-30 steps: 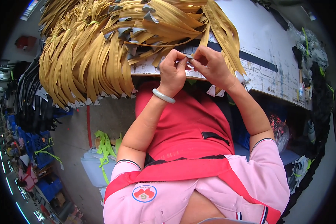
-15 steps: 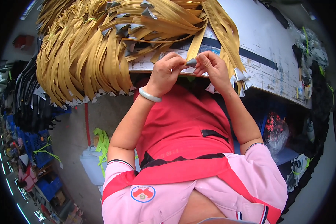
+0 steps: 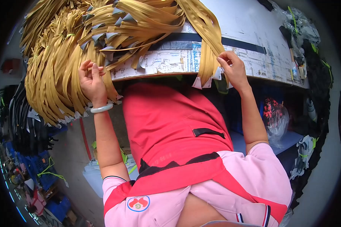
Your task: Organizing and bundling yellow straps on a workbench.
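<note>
Many long gold zipper tapes [image 3: 60, 81] with pale grey-white ends hang in a thick row over the table's front edge at the left. My left hand [image 3: 93, 83], a pale bangle at its wrist, is in front of this row. Its fingers are loosely bent and apart, with nothing visible in them. A smaller bundle of gold zipper tapes [image 3: 206, 56] runs over the edge farther right, its light end tabs hanging down. My right hand [image 3: 234, 70] is at the right side of that bundle, thumb and fingers pinched on a zipper tape near its lower end.
More gold zippers with grey tabs [image 3: 117, 19] are heaped on the worn white board [image 3: 246, 30], crossed by a dark band [image 3: 242, 44]. Clear plastic bags [image 3: 301, 28] lie at the far right. Dark strips [image 3: 24, 125] hang at the left, near blue crates [image 3: 38, 166].
My hands were together at a grey zipper end over the table edge. They have parted: the left moved left to the hanging row, the right moved right to the smaller bundle.
</note>
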A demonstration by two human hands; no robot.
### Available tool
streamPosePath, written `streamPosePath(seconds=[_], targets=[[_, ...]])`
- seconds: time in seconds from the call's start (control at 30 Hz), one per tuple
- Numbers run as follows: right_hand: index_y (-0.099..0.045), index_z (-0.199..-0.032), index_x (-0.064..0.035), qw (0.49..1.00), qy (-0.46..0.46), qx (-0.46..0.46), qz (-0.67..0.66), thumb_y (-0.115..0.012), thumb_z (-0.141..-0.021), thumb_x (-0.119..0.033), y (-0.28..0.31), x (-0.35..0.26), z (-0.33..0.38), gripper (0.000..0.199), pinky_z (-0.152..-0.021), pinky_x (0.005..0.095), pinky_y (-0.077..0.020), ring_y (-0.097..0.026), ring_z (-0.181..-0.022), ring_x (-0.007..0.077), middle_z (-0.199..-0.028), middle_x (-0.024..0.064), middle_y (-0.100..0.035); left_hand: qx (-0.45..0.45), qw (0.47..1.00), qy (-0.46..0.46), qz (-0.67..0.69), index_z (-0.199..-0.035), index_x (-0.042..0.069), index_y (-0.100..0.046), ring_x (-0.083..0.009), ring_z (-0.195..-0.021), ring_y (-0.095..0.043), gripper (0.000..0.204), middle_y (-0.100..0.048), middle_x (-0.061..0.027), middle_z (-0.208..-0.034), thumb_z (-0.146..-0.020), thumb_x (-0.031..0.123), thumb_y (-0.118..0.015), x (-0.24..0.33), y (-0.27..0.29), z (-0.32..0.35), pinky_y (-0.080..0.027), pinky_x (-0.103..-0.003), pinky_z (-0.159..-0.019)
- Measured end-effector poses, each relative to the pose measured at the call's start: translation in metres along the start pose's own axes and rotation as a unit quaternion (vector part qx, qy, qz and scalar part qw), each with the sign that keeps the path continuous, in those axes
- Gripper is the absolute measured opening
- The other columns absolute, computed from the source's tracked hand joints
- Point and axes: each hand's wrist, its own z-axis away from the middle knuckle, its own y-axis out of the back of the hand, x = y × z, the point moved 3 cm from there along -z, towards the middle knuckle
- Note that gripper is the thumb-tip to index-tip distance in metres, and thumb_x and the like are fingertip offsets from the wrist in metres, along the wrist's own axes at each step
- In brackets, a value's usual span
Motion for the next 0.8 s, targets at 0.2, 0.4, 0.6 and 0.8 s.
streamPosePath(seconds=[0.2, 0.4, 0.6, 0.8], targets=[[-0.067, -0.093, -0.0043, 0.98, -0.049, -0.016, 0.194, -0.073, -0.08, -0.015, 0.013, 0.025, 0.017, 0.018, -0.088, 0.0412, -0.0462, -0.056, -0.099, 0.0303, -0.097, 0.0109, -0.062, -0.176, 0.979, 0.088, -0.06, -0.102, 0.002, -0.066, -0.0072, -0.074, -0.06, 0.008, -0.062, -0.0004, -0.092, -0.095, 0.003, -0.061, -0.032, 0.006, 0.066, -0.05, -0.02, -0.066], [-0.064, -0.085, -0.0035, 0.986, 0.038, -0.049, 0.155, -0.072, -0.081, -0.014, -0.005, -0.017, 0.013, 0.014, -0.081, 0.0416, -0.046, -0.057, -0.091, 0.0324, -0.089, 0.012, -0.06, -0.403, 0.914, 0.003, -0.043, -0.102, -0.001, -0.066, -0.0102, -0.078, -0.061, 0.014, -0.06, -0.0054, -0.096, -0.089, -0.006, -0.062, -0.009, -0.083, 0.122, -0.05, -0.022, -0.069], [-0.064, -0.085, -0.0034, 0.995, 0.027, -0.096, -0.014, -0.07, -0.084, -0.014, -0.035, -0.074, 0.02, 0.012, -0.066, 0.0378, -0.0495, -0.062, -0.074, 0.0282, -0.09, 0.01, -0.06, -0.366, 0.901, -0.216, -0.091, -0.114, 0.007, -0.063, -0.033, -0.103, -0.059, 0.036, -0.058, -0.0149, -0.114, -0.079, 0.001, -0.07, 0.034, -0.162, 0.126, -0.049, -0.041, -0.089], [-0.065, -0.092, -0.0029, 0.986, -0.022, -0.099, -0.133, -0.071, -0.088, -0.012, -0.037, -0.065, 0.021, 0.012, -0.06, 0.0292, -0.0483, -0.061, -0.066, 0.0149, -0.088, 0.0039, -0.063, -0.403, 0.877, -0.231, -0.121, -0.095, 0.004, -0.064, -0.0307, -0.101, -0.059, 0.02, -0.063, -0.0085, -0.102, -0.077, 0.005, -0.072, 0.025, -0.17, 0.106, -0.049, -0.039, -0.085]])
